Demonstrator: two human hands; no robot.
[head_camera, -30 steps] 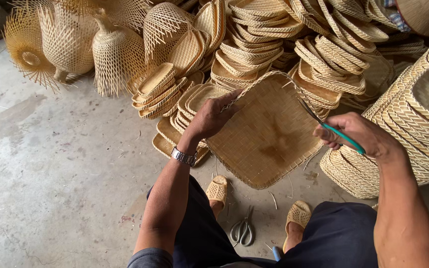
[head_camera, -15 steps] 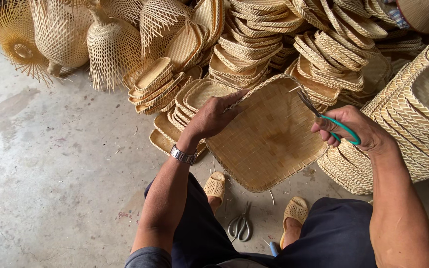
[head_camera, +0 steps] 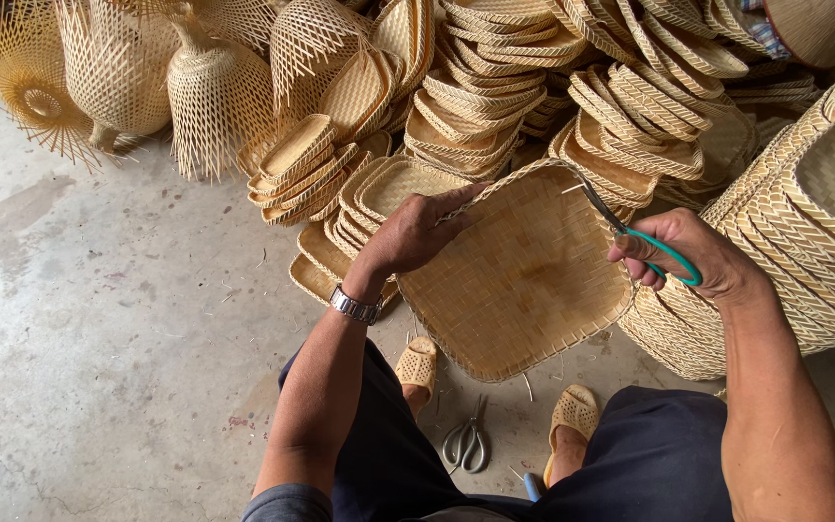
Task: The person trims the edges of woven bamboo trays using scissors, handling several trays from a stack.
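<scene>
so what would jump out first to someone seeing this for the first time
The square woven tray at centre, gripped at its top rim by the left hand while the right hand brings green-handled scissors to its upper right edge. Behind it, stacks of woven trays fill the top of the view, with open-weave baskets at upper left. A second pair of scissors lies on the concrete floor between the feet.

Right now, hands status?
Left hand: closed on rim of square woven bamboo tray.
Right hand: closed on green-handled scissors.
</scene>
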